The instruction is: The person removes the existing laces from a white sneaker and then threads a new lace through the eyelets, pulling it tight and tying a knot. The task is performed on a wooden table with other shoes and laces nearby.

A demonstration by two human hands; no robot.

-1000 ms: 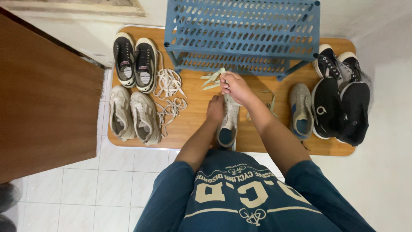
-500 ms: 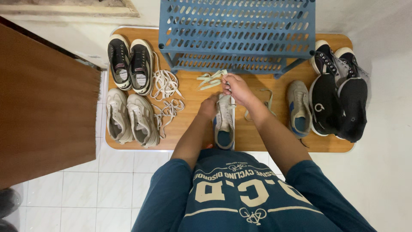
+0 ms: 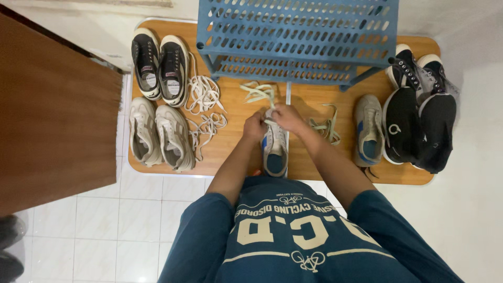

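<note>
Since the earlier frame the right hand (image 3: 285, 116) has dropped from beside the blue perforated plastic shoe rack (image 3: 296, 39) to meet the left hand (image 3: 254, 127) over the toe of the grey-and-blue fabric sneaker (image 3: 274, 151); both hands pinch the pale green flat lace (image 3: 259, 93) there; the sneaker stands mid-way along the tan wooden board (image 3: 236, 152); its twin sneaker (image 3: 369, 130) lies well right.
</note>
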